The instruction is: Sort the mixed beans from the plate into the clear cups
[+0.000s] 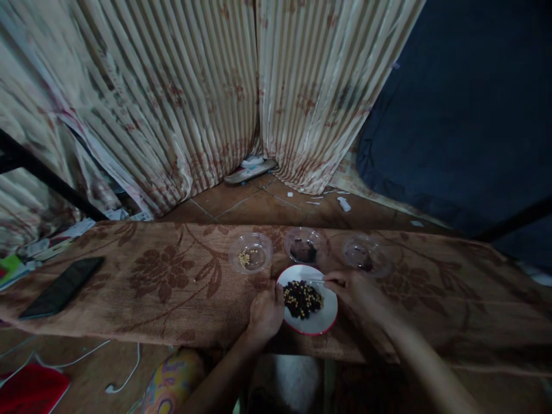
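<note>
Dark-and-yellow mixture [303, 300] — borne on red-rimmed white plate [329, 312] | plate's left edge clasped by left hand [266, 312] | thin utensil [316, 281] gripped in right hand [351, 286] | three clear bowls [265, 263] set just beyond — all supported on patterned cloth [181, 307]

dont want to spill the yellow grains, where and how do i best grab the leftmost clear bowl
Probably pinch the clear bowl by its left rim, coming from the left: no handle shows, its round wall rises around the yellow grains, and another bowl stands close on the right, with the left hand in front.
</note>
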`<state>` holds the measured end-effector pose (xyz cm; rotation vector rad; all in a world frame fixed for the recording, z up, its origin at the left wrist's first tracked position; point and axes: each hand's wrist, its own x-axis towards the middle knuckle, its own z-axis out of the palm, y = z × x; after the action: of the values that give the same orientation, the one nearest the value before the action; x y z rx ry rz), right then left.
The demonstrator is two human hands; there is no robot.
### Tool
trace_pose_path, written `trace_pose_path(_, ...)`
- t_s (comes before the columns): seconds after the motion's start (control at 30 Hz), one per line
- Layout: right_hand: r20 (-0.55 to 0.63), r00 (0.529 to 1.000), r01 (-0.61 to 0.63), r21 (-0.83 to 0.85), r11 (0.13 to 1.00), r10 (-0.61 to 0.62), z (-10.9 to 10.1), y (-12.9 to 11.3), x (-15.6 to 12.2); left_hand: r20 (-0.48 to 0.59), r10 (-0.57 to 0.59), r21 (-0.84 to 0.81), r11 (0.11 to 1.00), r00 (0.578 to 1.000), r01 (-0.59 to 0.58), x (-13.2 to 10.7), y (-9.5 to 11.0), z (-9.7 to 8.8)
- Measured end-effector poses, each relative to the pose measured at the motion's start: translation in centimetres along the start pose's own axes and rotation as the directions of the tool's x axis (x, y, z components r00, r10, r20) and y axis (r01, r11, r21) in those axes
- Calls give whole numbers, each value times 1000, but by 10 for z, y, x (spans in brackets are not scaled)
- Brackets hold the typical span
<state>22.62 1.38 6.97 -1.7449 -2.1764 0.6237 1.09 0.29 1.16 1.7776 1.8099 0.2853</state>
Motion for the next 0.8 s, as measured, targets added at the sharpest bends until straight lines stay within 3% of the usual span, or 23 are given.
trace_pose_path(0.17,53,998,48,-44,998,-46,6,-2,-8,4,-31,-6,1000,1000,31,0,3,-1)
trace_pose_path(0.8,61,998,14,-97,995,-8,18,-6,1,38,-61,-11,998,997,62,2,3,-3)
